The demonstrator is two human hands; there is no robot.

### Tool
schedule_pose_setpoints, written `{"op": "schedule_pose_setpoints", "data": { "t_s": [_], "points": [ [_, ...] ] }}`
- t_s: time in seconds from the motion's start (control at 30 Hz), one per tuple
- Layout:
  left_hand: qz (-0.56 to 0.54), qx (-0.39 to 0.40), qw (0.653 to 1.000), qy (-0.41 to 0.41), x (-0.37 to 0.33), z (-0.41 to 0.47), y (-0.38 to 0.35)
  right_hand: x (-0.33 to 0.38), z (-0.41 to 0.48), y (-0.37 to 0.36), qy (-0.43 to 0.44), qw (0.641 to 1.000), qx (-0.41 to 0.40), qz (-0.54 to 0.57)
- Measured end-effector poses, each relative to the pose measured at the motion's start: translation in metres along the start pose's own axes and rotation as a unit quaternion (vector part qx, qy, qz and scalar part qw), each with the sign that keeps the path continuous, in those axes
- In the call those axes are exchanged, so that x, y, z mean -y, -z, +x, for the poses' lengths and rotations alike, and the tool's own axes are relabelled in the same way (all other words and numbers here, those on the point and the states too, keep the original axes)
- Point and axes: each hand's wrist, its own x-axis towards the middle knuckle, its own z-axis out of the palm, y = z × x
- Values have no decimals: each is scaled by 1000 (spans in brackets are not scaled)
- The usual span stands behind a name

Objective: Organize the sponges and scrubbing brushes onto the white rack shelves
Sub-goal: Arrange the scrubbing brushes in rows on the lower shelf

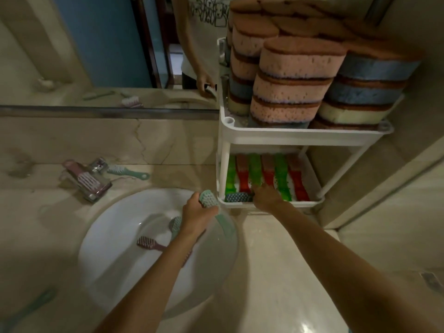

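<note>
My left hand (195,212) grips a mint brush (208,199), head toward the lower shelf (303,203) just right; my right hand (266,196) reaches in there, grip unclear.

Left grip (195,216) and right grip (266,198) are bare, forearms (153,272) too; the mirror (72,44) shows a white T-shirt (206,25) with black line drawings.

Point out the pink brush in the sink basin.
In the head view, left of centre: the pink brush lies inside the white basin, its handle end hidden by the left forearm.
</note>
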Motion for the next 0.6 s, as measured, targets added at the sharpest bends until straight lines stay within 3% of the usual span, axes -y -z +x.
{"op": "schedule_pose_setpoints", "data": {
  "t_s": [0.43,0.6],
  "points": [
    [-74,-60,995,24,-2,-5,-14,0,-10,-12,41,991,-100,81],
    [-108,-51,993,9,-11,-7,-19,-1,-21,0,62,984,-97,135]
  ]
}}
